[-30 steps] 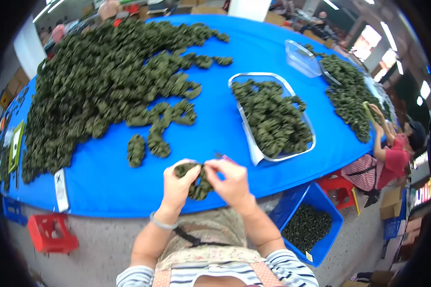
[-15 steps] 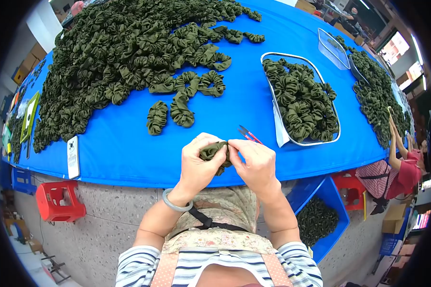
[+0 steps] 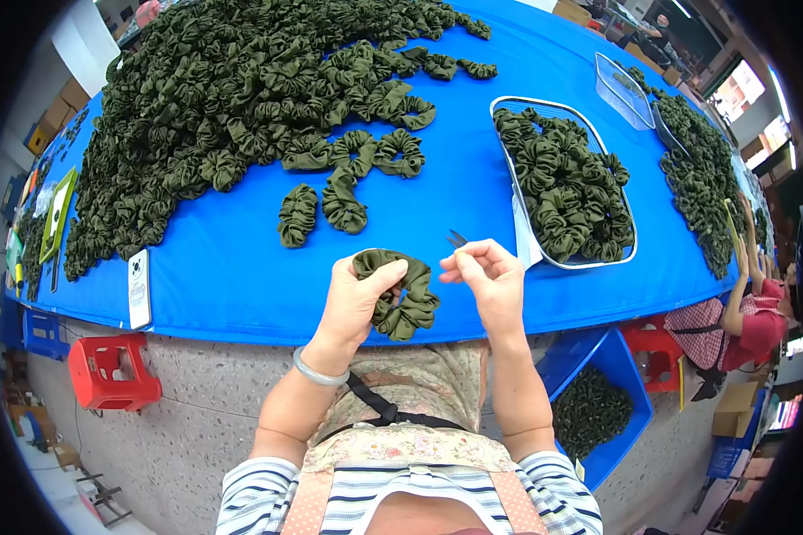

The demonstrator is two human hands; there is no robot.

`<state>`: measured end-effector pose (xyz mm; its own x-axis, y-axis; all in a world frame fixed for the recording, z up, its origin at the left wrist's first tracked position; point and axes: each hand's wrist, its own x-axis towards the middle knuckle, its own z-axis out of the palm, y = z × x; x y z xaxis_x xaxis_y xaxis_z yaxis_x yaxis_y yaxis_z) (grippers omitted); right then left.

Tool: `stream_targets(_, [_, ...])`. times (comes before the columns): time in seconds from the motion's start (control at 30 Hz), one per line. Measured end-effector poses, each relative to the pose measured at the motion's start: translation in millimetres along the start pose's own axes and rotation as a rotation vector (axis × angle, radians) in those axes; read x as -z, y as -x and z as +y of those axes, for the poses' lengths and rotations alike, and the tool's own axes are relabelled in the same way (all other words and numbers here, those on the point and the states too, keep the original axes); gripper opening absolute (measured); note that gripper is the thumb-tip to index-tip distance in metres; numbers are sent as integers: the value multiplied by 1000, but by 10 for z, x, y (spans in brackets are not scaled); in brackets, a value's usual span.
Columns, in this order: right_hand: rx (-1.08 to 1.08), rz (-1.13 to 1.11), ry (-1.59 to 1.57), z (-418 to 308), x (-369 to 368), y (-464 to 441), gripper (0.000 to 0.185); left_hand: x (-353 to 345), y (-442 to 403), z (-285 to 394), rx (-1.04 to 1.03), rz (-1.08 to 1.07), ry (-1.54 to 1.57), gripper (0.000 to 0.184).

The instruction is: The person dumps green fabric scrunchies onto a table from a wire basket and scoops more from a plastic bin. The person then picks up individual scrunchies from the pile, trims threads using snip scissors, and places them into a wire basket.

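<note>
My left hand (image 3: 351, 299) grips a dark green scrunchie (image 3: 412, 314) near the table's front edge, its ring shape showing with a small hole in the middle. To the right, apart from the scrunchie, my right hand (image 3: 486, 281) is closed in a pinch; what its fingertips hold, if anything, is too small to make out. Dark pointed tips of a tweezer-like tool (image 3: 456, 239) show just beyond those fingers, the rest hidden behind the hand. Two loose scrunchies (image 3: 298, 216) lie ahead of my left hand.
A large heap of green scrunchies (image 3: 214, 98) covers the left of the blue-covered table (image 3: 455, 134). A wire basket (image 3: 634, 234) of scrunchies stands right. A phone (image 3: 139, 290) lies at the front left edge. Below are a red stool (image 3: 114, 370) and blue bin (image 3: 629, 419). Another person's arms (image 3: 740, 285) reach in at far right.
My right hand has moved away from the scrunchie to the right, now covering most of the red-handled tool. In my left hand, the scrunchie has spread into an open ring.
</note>
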<state>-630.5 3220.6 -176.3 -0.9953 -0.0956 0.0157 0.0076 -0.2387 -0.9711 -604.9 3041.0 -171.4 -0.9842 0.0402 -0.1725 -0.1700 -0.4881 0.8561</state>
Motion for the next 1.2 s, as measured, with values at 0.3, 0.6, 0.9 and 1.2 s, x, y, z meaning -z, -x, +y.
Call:
stream_targets(0.3, [588,55,701,-7,-55,90,16,-63,13,-111,-334,50,-386,3])
stream_targets(0.6, [865,11,966,51,-216,69,19,-111,4,-156,-560,68,-593,4])
stream_targets(0.9, [25,55,78,271,79,-65,13,20,-11,-124,76,36,69,9])
stream_targets(1.2, [477,137,1393,635,574,-192,23,29,37,-56,82,-17,159,9])
